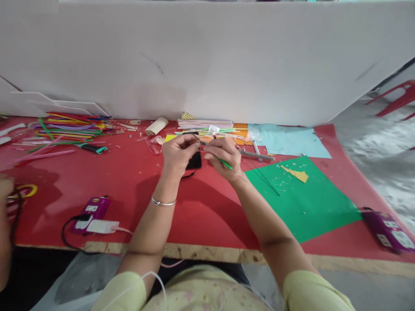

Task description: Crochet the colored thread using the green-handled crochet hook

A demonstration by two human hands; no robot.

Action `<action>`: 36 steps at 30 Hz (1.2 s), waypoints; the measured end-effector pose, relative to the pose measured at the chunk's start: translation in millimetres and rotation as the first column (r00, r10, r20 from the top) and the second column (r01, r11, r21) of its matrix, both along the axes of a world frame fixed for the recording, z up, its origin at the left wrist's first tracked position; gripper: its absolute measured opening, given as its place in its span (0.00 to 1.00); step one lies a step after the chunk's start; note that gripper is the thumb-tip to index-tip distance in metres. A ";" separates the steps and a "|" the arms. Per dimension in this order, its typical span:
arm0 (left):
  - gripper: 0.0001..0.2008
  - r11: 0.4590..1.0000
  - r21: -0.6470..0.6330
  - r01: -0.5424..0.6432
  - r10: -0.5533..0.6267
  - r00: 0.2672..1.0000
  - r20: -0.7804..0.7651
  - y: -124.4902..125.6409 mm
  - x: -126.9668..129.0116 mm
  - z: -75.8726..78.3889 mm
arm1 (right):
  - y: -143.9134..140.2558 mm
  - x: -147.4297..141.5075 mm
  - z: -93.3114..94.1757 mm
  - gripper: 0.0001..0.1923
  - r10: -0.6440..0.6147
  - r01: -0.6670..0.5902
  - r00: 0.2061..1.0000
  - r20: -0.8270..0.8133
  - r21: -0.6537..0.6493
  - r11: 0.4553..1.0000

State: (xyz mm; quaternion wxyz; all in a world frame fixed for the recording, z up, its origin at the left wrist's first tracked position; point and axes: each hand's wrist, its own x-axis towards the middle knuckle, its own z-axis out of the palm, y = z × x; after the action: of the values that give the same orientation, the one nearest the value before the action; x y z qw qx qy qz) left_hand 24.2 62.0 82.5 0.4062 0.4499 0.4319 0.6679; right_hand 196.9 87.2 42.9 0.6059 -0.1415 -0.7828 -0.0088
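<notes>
My left hand (180, 155) is raised over the middle of the table, thumb and fingertips pinched together at a thin strand too small to make out. Close beside it, my right hand (223, 155) is closed, with a thin green stick (226, 164) sticking out from under its fingers. The two sets of fingertips almost meet. Thin dark wires (266, 182) run out beyond my right hand over a green sheet; whether it holds them is unclear. Partly hidden behind my left hand lies a black phone (194, 162).
Coloured sticks (71, 127) are heaped at the left, near a black-and-teal cutter (94, 148). Behind my hands are a cardboard tube (157, 126) and pale straws (205, 124). Green (311, 207) and light blue sheets (295, 140) lie right. Purple power strips (94, 211) flank me. Another person's hand (5, 190) shows left.
</notes>
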 end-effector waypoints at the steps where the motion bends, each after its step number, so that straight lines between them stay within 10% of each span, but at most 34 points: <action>1: 0.10 1.000 0.008 -0.007 0.007 1.000 0.004 -0.5 0.4 0.6 | 0.2 -0.4 -1.6 0.15 -0.020 0.020 1.000 0.015 0.036 0.999; 11: 0.05 0.993 0.110 -0.030 0.033 0.999 -0.023 1.8 -0.6 -7.7 | -2.5 -5.4 -6.8 0.26 -0.134 0.126 0.990 0.053 0.139 0.982; 17: 0.06 0.981 0.171 -0.088 0.107 0.988 -0.110 0.8 1.7 -7.9 | -12.4 -14.2 -3.2 0.11 -0.039 0.009 0.990 -0.138 -0.208 0.978; 20: 0.05 0.975 0.188 -0.117 0.139 0.985 -0.107 0.7 5.1 -8.9 | -11.3 -24.4 -4.5 0.15 -0.024 -0.179 0.920 -0.391 -0.474 0.862; 24: 0.06 0.976 0.185 -0.118 0.125 0.992 -0.025 3.7 7.5 -12.8 | -5.1 -32.7 -7.8 0.25 -0.046 -0.506 0.771 -0.635 -0.655 0.561; 26: 0.06 0.975 0.188 -0.121 0.124 0.992 -0.003 4.8 8.0 -14.4 | -5.1 -29.2 -7.7 0.22 -0.020 -0.448 0.811 -0.584 -0.643 0.621; 30: 0.06 0.975 0.175 -0.134 0.136 0.991 0.003 4.5 10.7 -16.0 | -8.2 -12.9 -8.1 0.12 -0.044 -0.008 0.990 -0.133 -0.366 0.931; 36: 0.07 0.989 0.118 -0.083 0.064 0.985 0.161 2.8 18.0 -12.7 | -1.4 -4.7 -18.7 0.19 -0.165 0.170 0.983 0.077 -0.056 0.984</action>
State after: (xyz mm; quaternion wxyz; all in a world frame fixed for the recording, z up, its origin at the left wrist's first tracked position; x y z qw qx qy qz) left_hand 42.2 64.8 69.8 0.3850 0.4043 0.3725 0.7413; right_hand 192.3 85.8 24.1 0.5697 -0.2252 -0.7894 -0.0404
